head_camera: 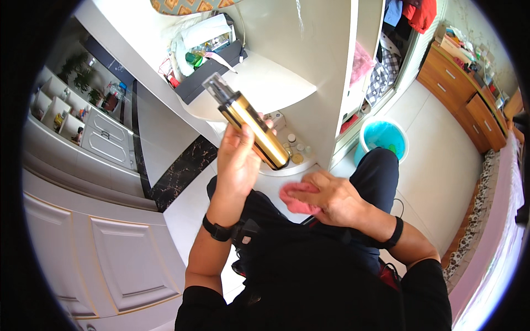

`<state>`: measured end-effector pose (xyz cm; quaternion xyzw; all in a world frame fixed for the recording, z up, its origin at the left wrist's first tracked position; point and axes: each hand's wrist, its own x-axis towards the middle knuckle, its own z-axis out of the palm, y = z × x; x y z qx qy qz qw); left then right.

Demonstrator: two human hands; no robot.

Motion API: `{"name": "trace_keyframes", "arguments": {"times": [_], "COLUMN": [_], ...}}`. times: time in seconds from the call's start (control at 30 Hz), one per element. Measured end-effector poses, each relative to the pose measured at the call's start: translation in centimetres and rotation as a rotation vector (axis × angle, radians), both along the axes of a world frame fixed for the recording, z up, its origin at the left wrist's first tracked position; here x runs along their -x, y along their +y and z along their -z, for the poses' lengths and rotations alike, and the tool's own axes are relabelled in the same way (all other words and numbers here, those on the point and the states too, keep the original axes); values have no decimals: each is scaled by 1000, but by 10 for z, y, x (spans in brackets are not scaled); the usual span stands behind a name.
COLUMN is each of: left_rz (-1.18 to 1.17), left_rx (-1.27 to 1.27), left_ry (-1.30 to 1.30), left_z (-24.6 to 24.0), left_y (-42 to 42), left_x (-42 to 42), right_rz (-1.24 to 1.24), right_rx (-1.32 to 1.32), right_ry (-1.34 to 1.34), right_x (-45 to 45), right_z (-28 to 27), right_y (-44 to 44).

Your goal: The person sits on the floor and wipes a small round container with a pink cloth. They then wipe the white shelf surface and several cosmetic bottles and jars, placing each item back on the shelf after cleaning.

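Observation:
My left hand is wrapped around a shiny gold bottle with a black collar and a clear cap, held tilted above my lap. Lower and to the right, my right hand grips a bunched pink cloth, slightly blurred. Cloth and bottle are apart. Beyond the bottle is a white corner shelf, on which a dark grey box holds packets, a green item and other small things. Small jars stand on a lower shelf behind the bottle's base.
A white-rimmed bin with a blue liner stands by my right knee. Clothes hang in an open wardrobe behind it. A wooden drawer cabinet is at the far right, a panelled door at the lower left.

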<state>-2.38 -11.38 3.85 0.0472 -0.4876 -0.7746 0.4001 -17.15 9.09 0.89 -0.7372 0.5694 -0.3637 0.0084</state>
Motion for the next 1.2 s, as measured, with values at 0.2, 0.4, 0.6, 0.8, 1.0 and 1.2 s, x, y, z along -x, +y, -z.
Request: {"name": "trace_keyframes", "arguments": {"times": [0.2,0.4,0.6,0.8,1.0,1.2], "left_rz": [-181,-439,-518,-547,-620,-468], "left_rx": [107,230,294,296,308,361], "left_ry": [-109,-396,-505,-539,-590,-739], "left_z": [-26,-51,-55,-53,-46,-34], "left_y": [-81,-178,-234,-266,-282,-300], "left_x": [26,85,137,172,190,194], "right_rz": [59,58,55,105,119,111], "right_rx": [-72,-71,-96,-143,-153,-143], "right_ry": [-201,-316,-356,-458,-519,-520], "right_x": [11,20,36,54,59,60], "right_z": [17,18,29,37,44,52], "right_y": [11,2,5,12,12,10]}}
